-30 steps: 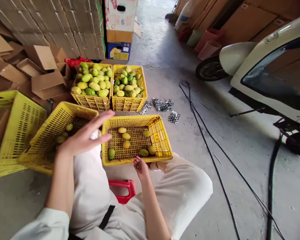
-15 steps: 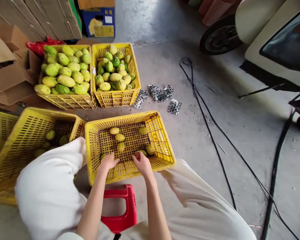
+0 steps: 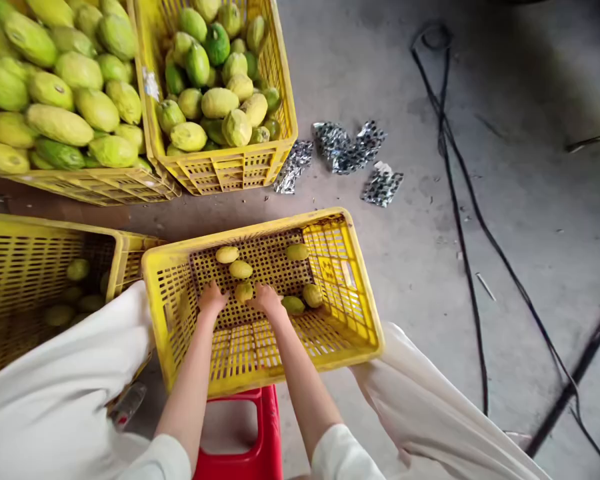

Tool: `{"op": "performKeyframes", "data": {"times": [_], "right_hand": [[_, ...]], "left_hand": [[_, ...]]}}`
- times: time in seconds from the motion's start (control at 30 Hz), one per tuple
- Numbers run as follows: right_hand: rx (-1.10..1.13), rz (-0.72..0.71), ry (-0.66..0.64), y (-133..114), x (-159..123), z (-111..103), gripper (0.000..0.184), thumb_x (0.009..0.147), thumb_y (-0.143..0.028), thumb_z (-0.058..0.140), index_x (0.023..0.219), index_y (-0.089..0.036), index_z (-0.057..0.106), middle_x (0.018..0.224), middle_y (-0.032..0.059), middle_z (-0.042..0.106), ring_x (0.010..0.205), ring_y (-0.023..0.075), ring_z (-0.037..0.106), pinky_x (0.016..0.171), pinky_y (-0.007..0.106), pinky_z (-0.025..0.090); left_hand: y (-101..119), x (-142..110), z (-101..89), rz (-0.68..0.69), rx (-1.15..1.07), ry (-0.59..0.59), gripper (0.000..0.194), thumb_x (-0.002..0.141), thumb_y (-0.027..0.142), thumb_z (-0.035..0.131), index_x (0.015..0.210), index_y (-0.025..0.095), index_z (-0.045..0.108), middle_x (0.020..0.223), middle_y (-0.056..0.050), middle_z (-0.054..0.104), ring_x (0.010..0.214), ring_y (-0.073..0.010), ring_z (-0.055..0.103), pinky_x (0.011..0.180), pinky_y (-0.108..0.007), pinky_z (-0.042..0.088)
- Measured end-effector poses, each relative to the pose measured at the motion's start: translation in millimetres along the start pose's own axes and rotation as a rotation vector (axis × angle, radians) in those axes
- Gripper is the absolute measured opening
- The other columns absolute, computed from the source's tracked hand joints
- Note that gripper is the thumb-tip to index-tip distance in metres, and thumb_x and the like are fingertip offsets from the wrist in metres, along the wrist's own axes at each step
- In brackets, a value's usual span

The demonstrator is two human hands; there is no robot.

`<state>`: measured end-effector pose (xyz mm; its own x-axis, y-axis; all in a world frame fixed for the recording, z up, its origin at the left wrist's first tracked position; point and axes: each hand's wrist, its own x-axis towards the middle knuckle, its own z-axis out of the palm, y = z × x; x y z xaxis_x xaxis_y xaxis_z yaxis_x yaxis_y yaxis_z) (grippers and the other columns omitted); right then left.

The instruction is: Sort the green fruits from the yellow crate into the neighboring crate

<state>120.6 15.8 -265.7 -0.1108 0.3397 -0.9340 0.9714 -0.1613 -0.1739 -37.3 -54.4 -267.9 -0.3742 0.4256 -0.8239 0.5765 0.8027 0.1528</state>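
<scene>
Both my hands reach down into the yellow crate (image 3: 360, 313) between my knees. Its floor holds several small yellow-green fruits. My left hand (image 3: 211, 298) is knuckles-up, its fingers curled down over something I cannot make out. My right hand (image 3: 266, 299) rests beside it with its fingers hidden from above. One fruit (image 3: 243, 291) lies between the two hands and touches both. Another green fruit (image 3: 293, 305) sits just right of my right hand. Two more fruits (image 3: 227, 254) lie further back in the crate.
Two full crates of fruit (image 3: 220, 167) (image 3: 95, 187) stand behind. A tilted crate (image 3: 45, 233) with several fruits is at left. Foil wrappers (image 3: 347, 150) and black cables (image 3: 460, 220) lie on the concrete floor. A red stool (image 3: 250, 440) is under me.
I have leaned forward and my view has dropped closer to the crate. Both hands have pushed deeper into it, coming together around the middle fruit.
</scene>
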Motion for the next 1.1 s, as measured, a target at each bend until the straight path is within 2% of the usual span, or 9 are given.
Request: {"op": "performKeyframes", "data": {"times": [0.07,0.13,0.23,0.33,0.57,0.67,0.87,1.0,1.1], "right_hand": [[0.053,0.016,0.022,-3,9,14,0.068,0.079,-0.04,0.091,0.138,-0.018,0.066,0.148,0.0245,0.068,0.15,0.044,0.055,0.122,0.068,0.041],[0.115,0.072,0.052,-7,11,32,0.076,0.081,-0.047,0.086,0.144,-0.013,0.059,0.152,0.0288,0.064,0.152,0.0451,0.053,0.119,0.063,0.047],[0.212,0.173,0.118,-15,9,58,0.079,0.087,-0.051,0.077,0.147,-0.006,0.051,0.152,0.0341,0.059,0.149,0.046,0.055,0.113,0.057,0.055],[0.304,0.204,0.186,-20,9,75,0.077,0.087,-0.05,0.074,0.145,-0.007,0.049,0.151,0.0341,0.057,0.147,0.0461,0.056,0.113,0.055,0.056],[0.507,0.021,0.222,1,24,80,0.075,0.079,-0.029,0.077,0.145,-0.016,0.044,0.156,0.0249,0.055,0.149,0.0341,0.056,0.121,0.04,0.049],[0.58,-0.007,0.17,14,32,77,0.078,0.075,-0.028,0.08,0.144,-0.018,0.045,0.158,0.025,0.054,0.148,0.0355,0.056,0.119,0.041,0.051],[0.781,0.022,-0.004,41,40,61,0.073,0.076,-0.037,0.083,0.14,-0.019,0.051,0.142,0.0193,0.068,0.129,0.0315,0.07,0.102,0.039,0.061],[0.94,-0.006,-0.014,49,26,45,0.068,0.08,-0.035,0.08,0.14,-0.021,0.052,0.144,0.0177,0.068,0.127,0.0279,0.072,0.095,0.034,0.062],[1.045,-0.062,0.011,47,5,29,0.066,0.078,-0.031,0.079,0.137,-0.02,0.053,0.142,0.0164,0.07,0.127,0.027,0.071,0.099,0.035,0.061]], "left_hand": [[5,16,-9.7,0.032,0.015,0.066,0.075,0.101,0.037,0.055,0.167,0.007,0.037,0.171,-0.032,0.043,0.151,-0.045,0.055,0.113,-0.057,0.056],[11,31,-18.1,0.173,0.022,0.179,0.067,0.103,0.031,0.054,0.166,0.013,0.04,0.172,-0.024,0.045,0.156,-0.0381,0.051,0.122,-0.051,0.05],[22,49,-20.6,0.437,0.086,0.354,0.054,0.097,0.018,0.06,0.151,0.016,0.058,0.162,-0.02,0.057,0.15,-0.0367,0.057,0.126,-0.05,0.046],[32,55,-10.9,0.501,0.201,0.376,0.056,0.091,0.008,0.062,0.146,0.013,0.063,0.163,-0.021,0.057,0.149,-0.0383,0.056,0.13,-0.054,0.04],[42,46,2.9,0.295,0.25,0.364,0.066,0.095,0.011,0.058,0.16,0.012,0.046,0.166,-0.026,0.049,0.153,-0.0421,0.047,0.127,-0.064,0.036],[41,49,1.2,0.264,0.205,0.368,0.066,0.093,0.01,0.063,0.157,0.013,0.047,0.163,-0.027,0.048,0.154,-0.0421,0.047,0.129,-0.062,0.034],[31,61,0.6,0.276,-0.032,0.341,0.063,0.087,0.006,0.071,0.146,0.014,0.051,0.157,-0.025,0.054,0.152,-0.0357,0.051,0.129,-0.049,0.039],[23,50,-2.1,0.079,-0.295,0.302,0.062,0.081,0.012,0.076,0.139,0.013,0.055,0.158,-0.023,0.053,0.155,-0.0352,0.048,0.131,-0.046,0.036],[18,28,-5.4,-0.019,-0.407,0.276,0.055,0.083,0.023,0.075,0.135,0.015,0.055,0.148,-0.023,0.06,0.15,-0.0389,0.054,0.125,-0.054,0.044]]}}
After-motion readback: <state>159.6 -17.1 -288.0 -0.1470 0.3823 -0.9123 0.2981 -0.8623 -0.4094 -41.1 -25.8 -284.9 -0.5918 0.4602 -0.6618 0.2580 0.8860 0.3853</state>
